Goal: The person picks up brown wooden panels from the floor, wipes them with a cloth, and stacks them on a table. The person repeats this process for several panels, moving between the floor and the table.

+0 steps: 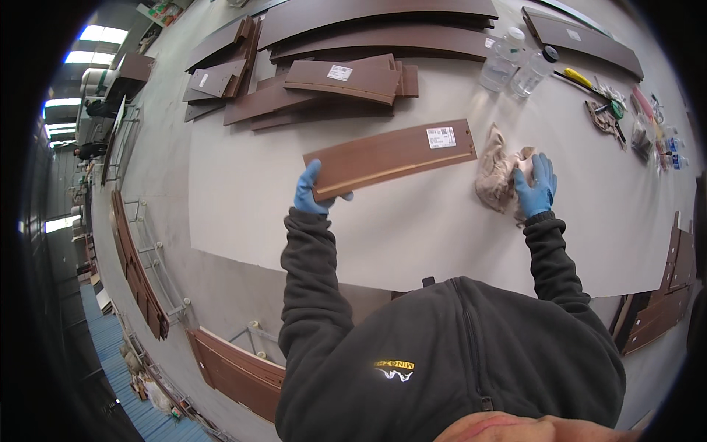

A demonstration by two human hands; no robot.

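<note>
My left hand [310, 193], in a blue glove, grips the left end of a brown wooden board [383, 159], with the thumb on top and fingertips showing below its lower edge. The board is tilted slightly, its right end farther away. A white label [441, 138] sits near that right end, and a pale strip runs along the near edge. My right hand [537, 186], also gloved in blue, holds a crumpled beige rag [493, 178] on the table, just right of the board. Part of the rag is hidden under the fingers.
The pale table [398, 250] carries stacked brown boards [317, 96] at the back left and long panels [383, 37] behind. Two clear bottles [504, 60] stand back right, near a yellow-handled tool [577, 76] and small items. More panels [239, 372] lean on racks at the lower left.
</note>
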